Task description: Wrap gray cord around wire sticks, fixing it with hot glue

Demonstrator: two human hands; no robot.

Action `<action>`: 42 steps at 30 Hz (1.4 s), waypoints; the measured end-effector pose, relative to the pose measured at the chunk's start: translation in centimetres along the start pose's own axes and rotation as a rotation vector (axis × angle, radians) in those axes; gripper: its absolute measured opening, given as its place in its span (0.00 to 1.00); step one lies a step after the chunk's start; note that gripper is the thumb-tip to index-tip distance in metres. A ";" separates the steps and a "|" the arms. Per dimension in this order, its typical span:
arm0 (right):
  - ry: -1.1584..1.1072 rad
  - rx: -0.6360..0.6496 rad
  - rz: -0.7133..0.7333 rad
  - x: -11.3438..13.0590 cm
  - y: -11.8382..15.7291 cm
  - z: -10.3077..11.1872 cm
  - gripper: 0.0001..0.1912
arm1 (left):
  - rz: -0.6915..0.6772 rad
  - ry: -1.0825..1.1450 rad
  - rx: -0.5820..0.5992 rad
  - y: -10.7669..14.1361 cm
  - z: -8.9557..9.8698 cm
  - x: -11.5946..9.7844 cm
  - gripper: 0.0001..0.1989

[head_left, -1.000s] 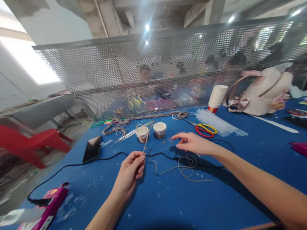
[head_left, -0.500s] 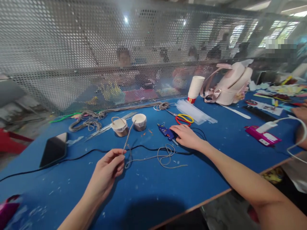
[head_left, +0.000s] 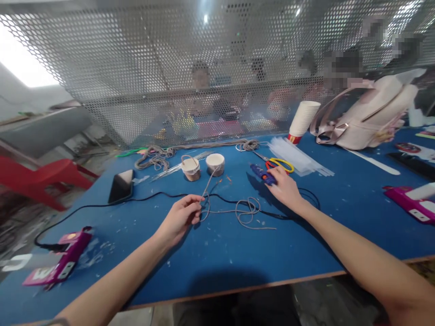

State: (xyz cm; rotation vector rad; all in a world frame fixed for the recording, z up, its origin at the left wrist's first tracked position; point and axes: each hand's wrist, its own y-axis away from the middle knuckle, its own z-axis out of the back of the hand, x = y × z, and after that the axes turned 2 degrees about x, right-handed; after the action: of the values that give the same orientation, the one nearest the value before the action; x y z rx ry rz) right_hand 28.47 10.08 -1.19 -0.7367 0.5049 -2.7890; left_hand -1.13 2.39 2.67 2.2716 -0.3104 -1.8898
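My left hand (head_left: pixel 183 216) pinches a thin grey cord (head_left: pixel 208 183) that runs up to a small cup (head_left: pixel 215 165) with a pale top. The cord's loose end curls across the blue table to the right. A second small cup (head_left: pixel 190 169), with an arched cord handle, stands left of the first. My right hand (head_left: pixel 284 188) is closed round a blue glue gun (head_left: pixel 263 174), which casts a shadow on the table beneath it. Just behind that hand lie scissors (head_left: pixel 284 165) with red and yellow handles.
Clear plastic strips (head_left: pixel 299 156), stacked paper cups (head_left: pixel 303 120) and a pale backpack (head_left: pixel 370 115) line the back right. Bundled cord (head_left: pixel 156 157) and a phone (head_left: pixel 121 186) lie left. Black cable (head_left: pixel 163 194) crosses the table past a pink power strip (head_left: pixel 64 260). A perforated metal screen (head_left: pixel 163 86) rises behind.
My right hand has closed round the glue gun and lifted it from the table. My left hand still pinches the cord. The view has swung to the left.
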 end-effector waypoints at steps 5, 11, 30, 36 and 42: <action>-0.282 -0.078 -0.058 1.9 0.1 0.6 0.10 | -0.007 -0.018 -0.002 -0.4 0.6 -0.2 0.07; -0.793 0.268 -0.074 6.6 0.7 1.3 0.08 | -0.029 -0.003 -0.007 -1.3 0.7 -0.3 0.08; -1.151 0.571 -0.085 8.6 0.5 -4.4 0.04 | -0.003 -0.018 -0.025 -1.6 1.2 1.7 0.09; -1.056 0.554 0.022 8.3 0.9 -4.8 0.05 | -0.027 0.008 -0.049 -1.7 1.3 1.9 0.10; -0.973 0.539 0.185 8.3 1.6 -4.6 0.03 | -0.065 0.038 -0.099 -1.7 1.1 1.9 0.12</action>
State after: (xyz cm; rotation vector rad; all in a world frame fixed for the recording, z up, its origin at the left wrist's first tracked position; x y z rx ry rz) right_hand 19.20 7.49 -1.94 -1.5962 -0.3270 -1.8946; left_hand -1.83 3.48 0.22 2.2752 -0.1358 -1.8458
